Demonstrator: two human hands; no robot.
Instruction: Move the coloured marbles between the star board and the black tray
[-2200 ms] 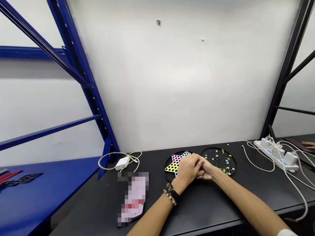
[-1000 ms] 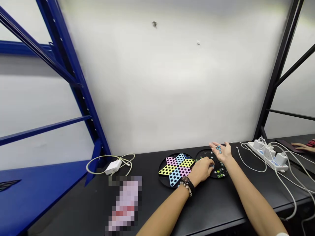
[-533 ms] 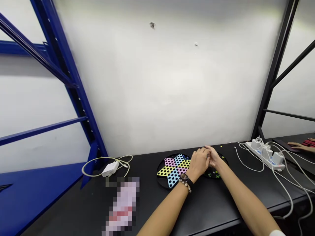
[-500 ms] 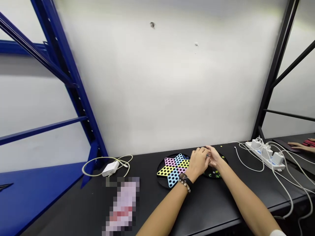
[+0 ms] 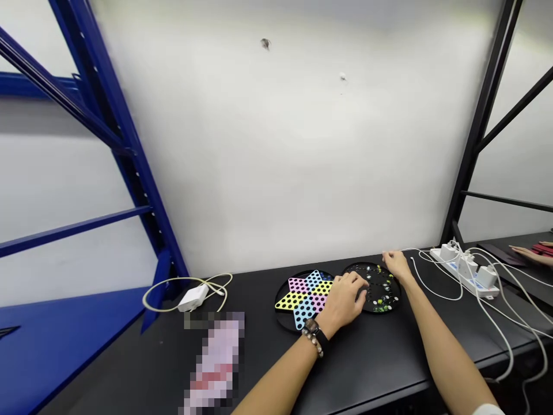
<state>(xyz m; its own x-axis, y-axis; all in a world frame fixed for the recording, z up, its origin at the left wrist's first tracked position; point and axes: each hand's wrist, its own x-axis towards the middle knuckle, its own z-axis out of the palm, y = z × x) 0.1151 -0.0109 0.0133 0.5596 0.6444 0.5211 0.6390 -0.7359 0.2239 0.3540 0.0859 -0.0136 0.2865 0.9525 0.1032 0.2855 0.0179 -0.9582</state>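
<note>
A round black Chinese-checkers board with a pink, blue and yellow star lies on the black table. Beside it on the right sits a round black tray holding several marbles. My left hand, with a watch and bead bracelet at the wrist, rests curled at the seam between board and tray; whether its fingers hold a marble is hidden. My right hand is at the tray's far right rim, fingers bent downward toward the table.
A white charger with a looped cable lies at the left. A white power strip with plugs and trailing cables sits at the right. Blue shelving stands left, a black frame right. Another person's hand shows far right.
My hands were together over the tray half a second ago. They have separated: the right went to the tray's far right rim, the left dropped back toward the board.
</note>
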